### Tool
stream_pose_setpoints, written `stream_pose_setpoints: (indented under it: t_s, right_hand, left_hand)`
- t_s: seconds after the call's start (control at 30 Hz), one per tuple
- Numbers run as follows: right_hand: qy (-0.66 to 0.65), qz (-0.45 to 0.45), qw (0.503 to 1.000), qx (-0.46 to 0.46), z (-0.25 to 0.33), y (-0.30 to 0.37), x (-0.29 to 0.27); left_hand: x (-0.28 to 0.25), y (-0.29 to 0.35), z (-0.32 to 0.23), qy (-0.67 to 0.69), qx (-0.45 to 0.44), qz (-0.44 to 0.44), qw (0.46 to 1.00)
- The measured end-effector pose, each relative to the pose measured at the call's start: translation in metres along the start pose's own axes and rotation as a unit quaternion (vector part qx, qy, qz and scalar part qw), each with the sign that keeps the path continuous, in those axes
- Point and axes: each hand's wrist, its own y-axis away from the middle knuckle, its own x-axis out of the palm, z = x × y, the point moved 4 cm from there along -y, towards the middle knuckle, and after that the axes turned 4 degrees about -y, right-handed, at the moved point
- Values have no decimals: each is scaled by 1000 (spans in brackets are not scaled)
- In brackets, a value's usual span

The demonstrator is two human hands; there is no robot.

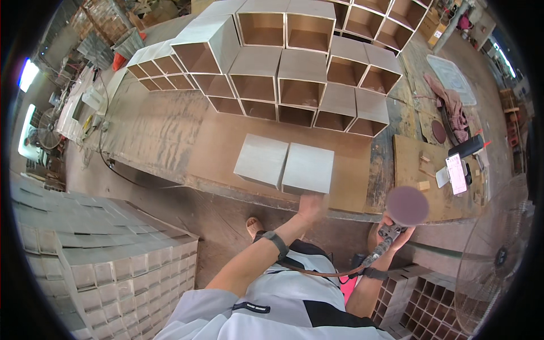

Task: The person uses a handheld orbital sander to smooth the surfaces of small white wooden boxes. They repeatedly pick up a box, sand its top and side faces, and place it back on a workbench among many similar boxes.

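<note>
Right grip wrapped round a disc sander by the bench's near edge, probably hefty, rigid, best held behind its pad; left grip, near a pale box, too blurred to tell

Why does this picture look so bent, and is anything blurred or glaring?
In the head view, the fisheye lens curves the table edge and leaves black corners; the left hand is smeared, probably by motion; the bright opening at far left is washed-out white.
</note>
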Motion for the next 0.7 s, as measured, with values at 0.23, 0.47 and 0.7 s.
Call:
stream_pose_setpoints:
  t_s: [0.23,0.47,0.7]
  right_hand:
    - [101,1,995,17,-8,-1,22]
    - [281,-89,956,1,15,-43,-10]
    - [472,143,869,42,-38,-49,213]
  left_hand:
    - [-1,0,12,27,85,-206,975]
    - [-95,85,29,40,-68,-166,983]
    - [-107,38,59,108,-15,-224,968]
